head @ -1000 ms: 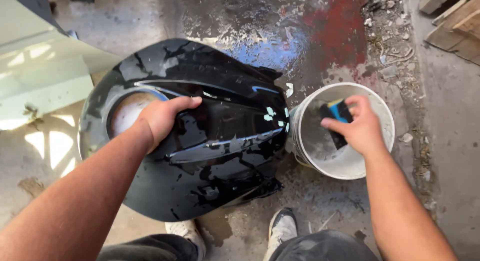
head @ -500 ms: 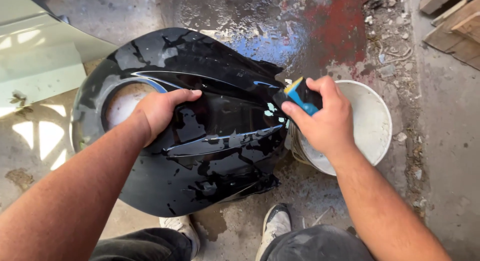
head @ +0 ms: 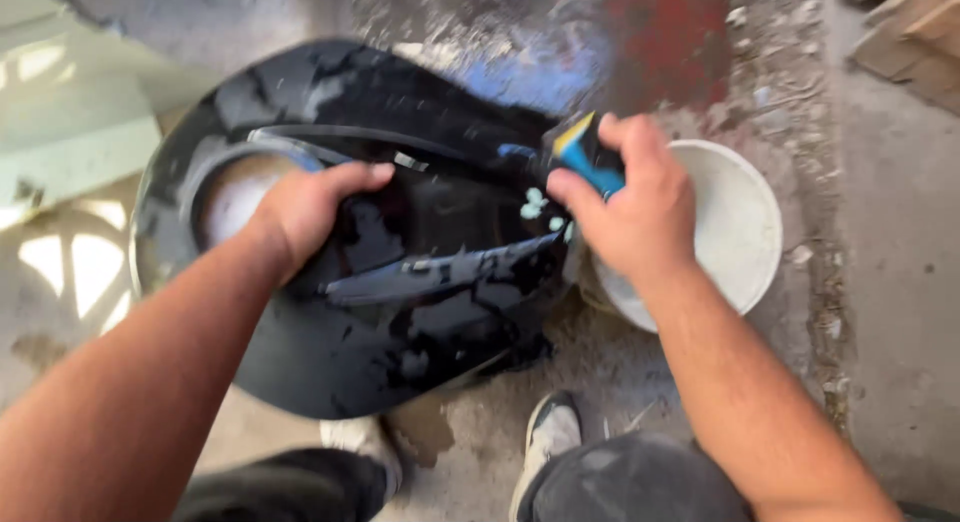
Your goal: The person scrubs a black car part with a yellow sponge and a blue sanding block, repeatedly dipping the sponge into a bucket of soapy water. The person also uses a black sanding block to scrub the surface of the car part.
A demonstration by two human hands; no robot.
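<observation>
My left hand [head: 305, 210] presses flat, fingers spread, on the glossy, wet black panel [head: 400, 282] curving over the gritty concrete floor [head: 890, 282]. My right hand [head: 630, 207] grips a blue-and-yellow sanding block [head: 583, 154] at the panel's edge; round white bucket [head: 745, 227] just beyond.

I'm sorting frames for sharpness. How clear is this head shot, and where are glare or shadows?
Head view: motion-blurred throughout, edges of the right hand and blue sponge soft; sky glare on the glossy black panel; sunlit patches on the floor at left; white bucket evenly lit.
</observation>
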